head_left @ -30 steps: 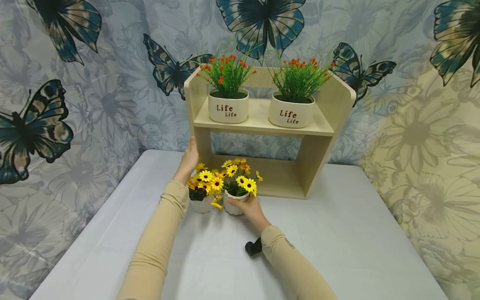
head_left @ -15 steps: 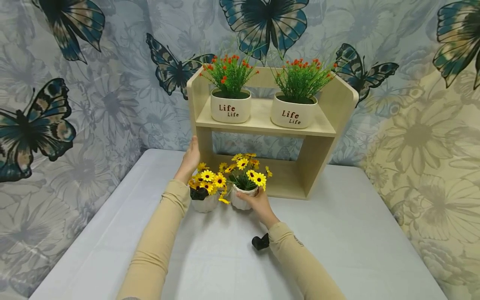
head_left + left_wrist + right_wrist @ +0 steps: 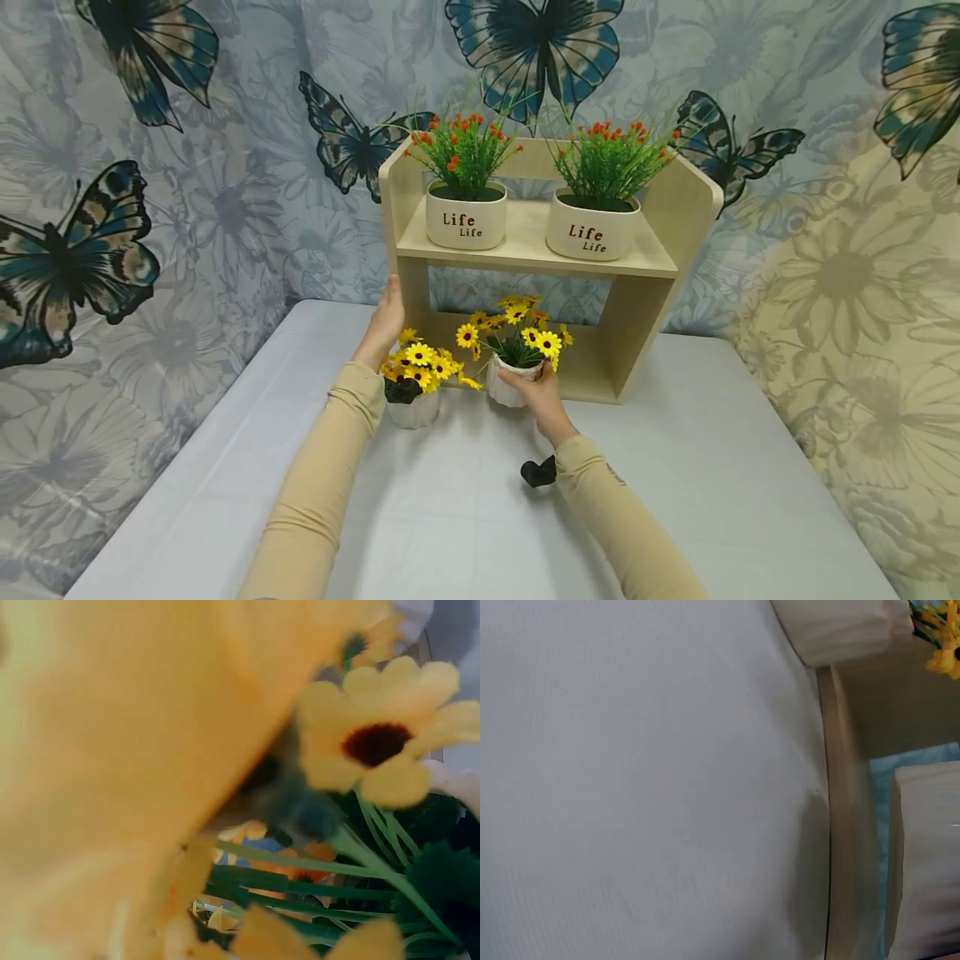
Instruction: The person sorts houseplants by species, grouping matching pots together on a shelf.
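My right hand [image 3: 546,402] grips a white pot [image 3: 504,385] of yellow daisy-like flowers by its right side, just in front of the lower shelf. In the right wrist view, a pale pot [image 3: 840,630] shows at the top beside the wooden edge. Against the left panel of the wooden shelf unit [image 3: 647,333] rests my left hand [image 3: 385,323], fingers straight and pointing up. Below it, a second white pot [image 3: 415,410] with yellow flowers [image 3: 420,367] stands on the table, partly behind the left wrist. Large yellow petals [image 3: 397,780] crowd the left wrist view.
Two white pots marked "Life", the left planter [image 3: 465,221] and the right planter [image 3: 592,229], hold red-flowered greenery on the upper shelf. The white-covered table [image 3: 450,517] runs up to a butterfly-patterned backdrop [image 3: 225,233]. A black wrist camera [image 3: 538,473] hangs at the right cuff.
My right hand has carried its flower pot rightward and toward the shelf, away from the second pot. The left hand stays at the side panel; the head view has shifted slightly.
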The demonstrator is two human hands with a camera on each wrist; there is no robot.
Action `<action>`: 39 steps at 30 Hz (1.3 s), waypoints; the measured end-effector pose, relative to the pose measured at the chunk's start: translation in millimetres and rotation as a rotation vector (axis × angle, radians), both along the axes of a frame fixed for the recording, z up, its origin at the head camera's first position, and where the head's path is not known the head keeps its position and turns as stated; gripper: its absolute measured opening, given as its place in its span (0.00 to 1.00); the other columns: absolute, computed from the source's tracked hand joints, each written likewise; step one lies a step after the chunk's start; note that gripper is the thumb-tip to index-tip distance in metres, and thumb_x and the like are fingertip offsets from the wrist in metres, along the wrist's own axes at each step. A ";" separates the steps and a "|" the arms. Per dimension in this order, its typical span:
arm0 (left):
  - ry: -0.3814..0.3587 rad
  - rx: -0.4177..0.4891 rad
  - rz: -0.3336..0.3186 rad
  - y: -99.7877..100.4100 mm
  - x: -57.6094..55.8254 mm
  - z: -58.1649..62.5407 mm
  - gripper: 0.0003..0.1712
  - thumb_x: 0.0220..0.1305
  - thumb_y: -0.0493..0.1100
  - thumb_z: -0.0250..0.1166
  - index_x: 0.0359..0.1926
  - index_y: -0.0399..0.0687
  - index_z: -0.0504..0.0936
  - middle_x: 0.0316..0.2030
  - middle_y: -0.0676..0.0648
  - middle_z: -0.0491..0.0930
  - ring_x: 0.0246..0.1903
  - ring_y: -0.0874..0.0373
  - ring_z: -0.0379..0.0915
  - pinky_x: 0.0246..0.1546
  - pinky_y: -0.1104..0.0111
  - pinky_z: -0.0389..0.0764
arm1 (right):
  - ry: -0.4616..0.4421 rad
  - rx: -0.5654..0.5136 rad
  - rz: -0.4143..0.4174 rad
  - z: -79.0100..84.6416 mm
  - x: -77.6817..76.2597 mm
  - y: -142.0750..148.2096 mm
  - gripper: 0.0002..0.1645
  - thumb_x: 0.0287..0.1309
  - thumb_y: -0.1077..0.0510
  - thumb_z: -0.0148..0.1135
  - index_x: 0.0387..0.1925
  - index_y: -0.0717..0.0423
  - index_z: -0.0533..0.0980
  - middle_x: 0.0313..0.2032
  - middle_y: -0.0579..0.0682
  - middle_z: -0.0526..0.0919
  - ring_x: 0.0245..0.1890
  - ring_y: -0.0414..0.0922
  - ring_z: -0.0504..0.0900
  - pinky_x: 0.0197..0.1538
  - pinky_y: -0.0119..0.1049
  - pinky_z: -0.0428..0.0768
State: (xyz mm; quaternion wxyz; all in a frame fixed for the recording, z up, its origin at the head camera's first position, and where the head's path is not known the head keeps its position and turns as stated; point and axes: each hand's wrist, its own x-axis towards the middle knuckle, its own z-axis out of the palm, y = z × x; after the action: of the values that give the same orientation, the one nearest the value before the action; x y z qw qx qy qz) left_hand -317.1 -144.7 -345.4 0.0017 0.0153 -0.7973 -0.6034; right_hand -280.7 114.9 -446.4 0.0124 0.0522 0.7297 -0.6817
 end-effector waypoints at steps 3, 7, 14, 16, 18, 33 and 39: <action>-0.006 0.000 0.004 -0.7 0.2 -0.3 0.53 0.53 0.79 0.20 0.72 0.54 0.32 0.71 0.49 0.32 0.68 0.49 0.27 0.66 0.57 0.34 | -0.003 0.011 -0.020 1.5 -3.9 4.5 0.69 0.45 0.44 0.72 0.70 0.65 0.34 0.70 0.62 0.42 0.69 0.52 0.45 0.66 0.43 0.52; -0.004 -0.006 0.008 -0.2 0.6 -0.7 0.53 0.53 0.79 0.20 0.73 0.54 0.32 0.71 0.48 0.32 0.68 0.48 0.27 0.66 0.57 0.34 | 0.010 0.027 -0.053 -3.3 -12.7 7.7 0.69 0.44 0.45 0.73 0.70 0.66 0.36 0.69 0.61 0.45 0.68 0.51 0.47 0.66 0.42 0.53; 0.002 -0.038 -0.001 1.0 -0.1 -2.3 0.53 0.54 0.78 0.19 0.72 0.53 0.31 0.71 0.48 0.31 0.68 0.48 0.26 0.66 0.57 0.33 | 0.109 -0.003 -0.078 -8.5 -21.5 7.5 0.59 0.44 0.47 0.74 0.69 0.59 0.49 0.65 0.55 0.58 0.64 0.48 0.57 0.64 0.41 0.58; 0.004 -0.044 -0.002 1.2 -0.5 -2.6 0.52 0.54 0.78 0.19 0.72 0.52 0.31 0.71 0.48 0.31 0.68 0.48 0.26 0.66 0.58 0.33 | 0.141 -0.006 -0.081 -8.9 -23.2 6.3 0.55 0.44 0.47 0.74 0.68 0.56 0.53 0.63 0.52 0.62 0.63 0.46 0.60 0.63 0.40 0.59; 0.007 -0.042 -0.002 1.5 -0.9 -2.6 0.52 0.54 0.78 0.19 0.72 0.52 0.32 0.71 0.48 0.31 0.68 0.49 0.26 0.66 0.58 0.33 | 0.163 -0.010 -0.076 -8.7 -24.8 4.5 0.53 0.44 0.48 0.74 0.67 0.54 0.54 0.62 0.50 0.63 0.62 0.45 0.61 0.63 0.39 0.59; 0.023 -0.056 0.003 -3.4 -0.9 -2.2 0.52 0.54 0.78 0.18 0.72 0.52 0.31 0.71 0.48 0.31 0.68 0.49 0.25 0.66 0.58 0.32 | 0.200 0.059 -0.067 -4.0 -36.3 -27.5 0.54 0.42 0.49 0.75 0.66 0.52 0.54 0.62 0.52 0.63 0.63 0.48 0.60 0.63 0.43 0.60; 0.018 -0.070 -0.002 -2.1 -0.9 -3.7 0.53 0.54 0.78 0.18 0.72 0.51 0.31 0.71 0.47 0.31 0.68 0.48 0.26 0.66 0.57 0.32 | 0.198 0.087 -0.052 -6.6 -37.5 -37.9 0.53 0.43 0.51 0.75 0.66 0.54 0.54 0.61 0.54 0.63 0.63 0.51 0.61 0.63 0.45 0.60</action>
State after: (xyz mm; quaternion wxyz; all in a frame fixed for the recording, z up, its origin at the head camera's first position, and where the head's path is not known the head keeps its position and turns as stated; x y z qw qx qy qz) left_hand -318.0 -146.8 -349.1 0.0086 0.0091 -0.8178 -0.5754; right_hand -318.2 77.0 -453.0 -0.0798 0.0039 0.7545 -0.6514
